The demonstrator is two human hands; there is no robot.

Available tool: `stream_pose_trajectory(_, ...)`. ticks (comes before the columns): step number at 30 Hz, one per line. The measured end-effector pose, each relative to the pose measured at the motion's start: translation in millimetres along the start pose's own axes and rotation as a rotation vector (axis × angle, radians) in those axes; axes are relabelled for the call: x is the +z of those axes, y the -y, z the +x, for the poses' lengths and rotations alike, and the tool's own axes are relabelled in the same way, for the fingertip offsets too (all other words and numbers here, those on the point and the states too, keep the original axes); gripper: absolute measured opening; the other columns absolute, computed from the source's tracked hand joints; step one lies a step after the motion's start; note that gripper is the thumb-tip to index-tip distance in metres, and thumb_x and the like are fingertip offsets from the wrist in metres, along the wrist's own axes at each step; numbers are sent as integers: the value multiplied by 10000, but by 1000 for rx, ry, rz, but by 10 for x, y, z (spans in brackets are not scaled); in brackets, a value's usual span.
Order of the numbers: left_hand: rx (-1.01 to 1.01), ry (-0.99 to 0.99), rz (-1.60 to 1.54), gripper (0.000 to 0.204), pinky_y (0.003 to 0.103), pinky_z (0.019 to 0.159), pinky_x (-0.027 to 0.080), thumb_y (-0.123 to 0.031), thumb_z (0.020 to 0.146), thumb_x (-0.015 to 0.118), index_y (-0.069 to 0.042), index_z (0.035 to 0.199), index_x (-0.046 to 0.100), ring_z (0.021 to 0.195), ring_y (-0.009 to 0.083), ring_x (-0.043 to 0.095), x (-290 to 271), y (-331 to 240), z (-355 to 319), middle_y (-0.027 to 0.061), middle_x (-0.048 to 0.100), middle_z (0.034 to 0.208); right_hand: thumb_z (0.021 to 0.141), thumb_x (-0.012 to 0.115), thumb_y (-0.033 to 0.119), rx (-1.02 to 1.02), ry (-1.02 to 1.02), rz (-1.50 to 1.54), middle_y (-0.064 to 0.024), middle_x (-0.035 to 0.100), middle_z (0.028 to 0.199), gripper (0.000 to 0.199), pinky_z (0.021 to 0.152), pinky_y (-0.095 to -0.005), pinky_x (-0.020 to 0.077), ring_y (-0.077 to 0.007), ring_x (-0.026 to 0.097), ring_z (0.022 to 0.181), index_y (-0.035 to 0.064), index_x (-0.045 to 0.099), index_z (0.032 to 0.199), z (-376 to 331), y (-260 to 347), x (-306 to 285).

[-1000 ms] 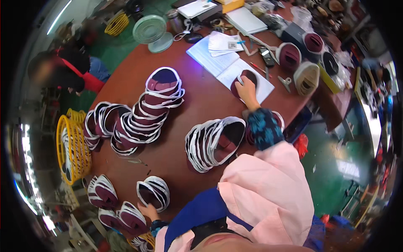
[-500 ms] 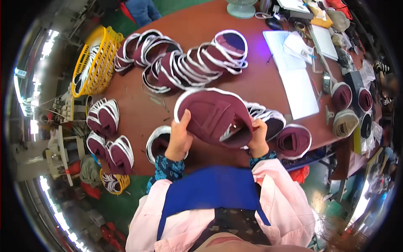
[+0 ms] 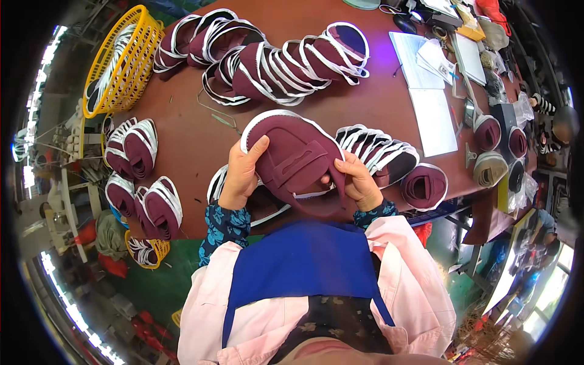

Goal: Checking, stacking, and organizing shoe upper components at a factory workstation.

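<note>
A maroon shoe upper [image 3: 291,146] with a white edge is held up in front of me, above the table's near side. My left hand [image 3: 243,173] grips its left side, thumb on the face. On the other side, my right hand [image 3: 359,180] pinches the edge near the opening, and a fingertip shows through that opening. Partly hidden behind my left hand and the held piece lies another white-edged upper [image 3: 217,182]. Just beyond my right hand, a row of nested uppers [image 3: 377,149] leans over, with a single maroon upper [image 3: 424,186] to its right.
Long rows of uppers [image 3: 286,70] cross the far part of the brown table [image 3: 182,137]. Small stacks of uppers [image 3: 139,149] stand at the left edge, near a yellow basket [image 3: 125,67]. Papers [image 3: 429,115] lie at the right, beside assorted clutter.
The held upper has turned and tilted, its opening now lower and narrower. My right hand has shifted its grip along the edge. The whole view has shifted slightly.
</note>
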State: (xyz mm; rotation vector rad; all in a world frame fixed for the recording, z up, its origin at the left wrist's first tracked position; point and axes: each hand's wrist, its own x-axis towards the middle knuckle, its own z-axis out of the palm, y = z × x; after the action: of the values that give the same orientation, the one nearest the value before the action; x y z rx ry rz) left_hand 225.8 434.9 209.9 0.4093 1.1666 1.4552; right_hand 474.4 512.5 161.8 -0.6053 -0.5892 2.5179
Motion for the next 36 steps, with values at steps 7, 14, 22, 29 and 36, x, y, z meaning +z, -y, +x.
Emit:
stream_pose_trajectory(7, 381, -430, 434, 292, 277, 993, 430, -117, 937, 683, -6, 1191, 590, 1182, 167, 537, -214, 330, 177, 99, 535, 1326, 955, 635, 130, 23, 0, -124, -112, 697, 1093, 359, 835, -279, 556, -160, 691, 902, -34, 567, 1267, 135, -24, 130)
stream_pose_trajectory(14, 422, -225, 693, 277, 247, 587, 352, -83, 857, 762, -25, 704, 538, 647, 77, 435, 165, 366, 51, -13, 501, 703, 968, 627, 113, -58, -54, -176, -104, 699, 1100, 347, 861, -289, 557, -151, 691, 935, -41, 558, 1272, 268, -34, 187)
stream_pose_trajectory(22, 389, -111, 855, 139, 274, 585, 407, -97, 854, 752, 6, 791, 683, 623, 148, 521, 181, 586, 103, 60, 589, 707, 1002, 589, 134, -218, -143, -341, -11, 658, 1055, 274, 844, -231, 482, -55, 571, 946, -20, 587, 1229, 565, -197, 99)
stream_pose_trajectory(29, 358, -172, 584, 156, 259, 728, 439, -38, 888, 697, 34, 916, 560, 795, 117, 485, 197, 736, 225, 28, 536, 850, 984, 557, 143, -732, -230, -1032, -121, 696, 937, 217, 803, -328, 507, -208, 652, 892, -21, 693, 940, 1238, 598, -57)
stream_pose_trajectory(36, 269, -251, 242, 338, 291, 967, 431, -19, 945, 578, 22, 1277, 526, 1070, 161, 571, -69, 403, 320, 67, 598, 1178, 855, 687, 258, -636, -574, -1389, -164, 719, 942, 220, 788, -411, 529, -348, 686, 912, 73, 740, 962, 2836, 1728, -1405)
